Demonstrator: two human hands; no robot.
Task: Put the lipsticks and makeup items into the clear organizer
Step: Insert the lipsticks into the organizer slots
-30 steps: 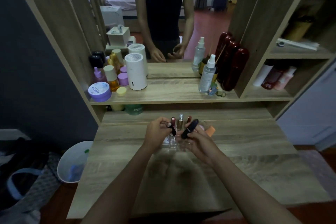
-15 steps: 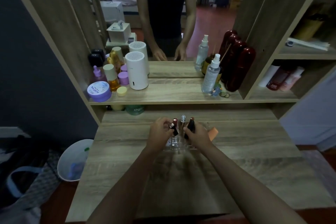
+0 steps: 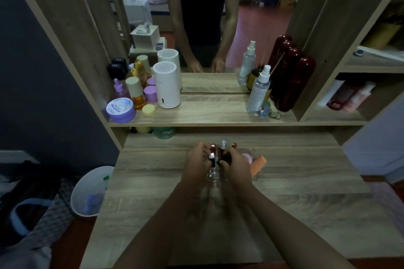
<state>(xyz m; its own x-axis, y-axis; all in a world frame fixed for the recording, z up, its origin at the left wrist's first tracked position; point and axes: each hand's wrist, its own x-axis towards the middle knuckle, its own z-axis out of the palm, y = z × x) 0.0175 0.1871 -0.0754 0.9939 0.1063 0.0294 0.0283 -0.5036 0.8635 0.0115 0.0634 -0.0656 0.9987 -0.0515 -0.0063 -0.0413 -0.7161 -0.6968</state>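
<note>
Left hand (image 3: 196, 165) pinching silver-capped lipstick (image 3: 211, 158), right hand (image 3: 237, 167) — dark tube (image 3: 226, 157)

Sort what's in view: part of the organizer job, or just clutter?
Job: clear organizer, lipsticks, left hand, right hand, orange sponge.
Clutter: white canister, spray bottle, purple jar, waste bin.
</note>
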